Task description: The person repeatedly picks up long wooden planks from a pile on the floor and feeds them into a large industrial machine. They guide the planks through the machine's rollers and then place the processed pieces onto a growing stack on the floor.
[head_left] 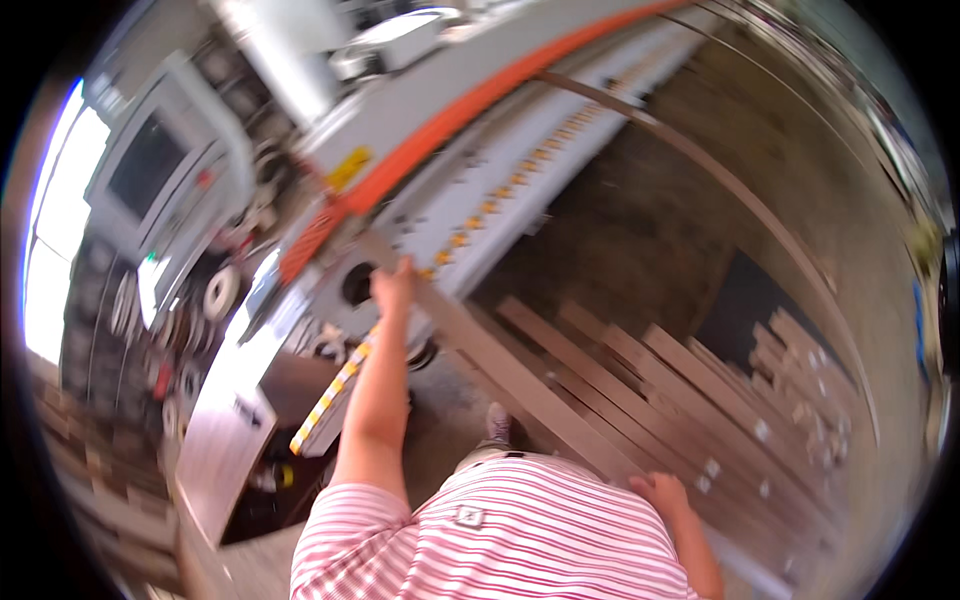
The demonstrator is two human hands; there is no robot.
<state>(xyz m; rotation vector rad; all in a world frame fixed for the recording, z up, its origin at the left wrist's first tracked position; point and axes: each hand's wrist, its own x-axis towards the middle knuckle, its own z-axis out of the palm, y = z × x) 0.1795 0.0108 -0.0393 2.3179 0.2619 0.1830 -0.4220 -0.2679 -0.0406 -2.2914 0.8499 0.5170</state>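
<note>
A long, narrow brown board point(520, 375) lies slantwise in front of me, from the machine's near end down toward my right side. My left hand point(393, 287) reaches out ahead and is closed on the board's far end, beside a dark round opening in the machine. My right hand point(664, 492) is at the near end, low by my right hip. Its fingers are bent at the board's edge, partly hidden and a little blurred.
A long machine with an orange stripe point(440, 140) and a row of yellow rollers point(500, 205) runs away to the upper right. Left of it stands a control panel point(165, 165). Several brown boards point(650, 390) are stacked at right. A long thin strip point(740, 190) arcs beyond.
</note>
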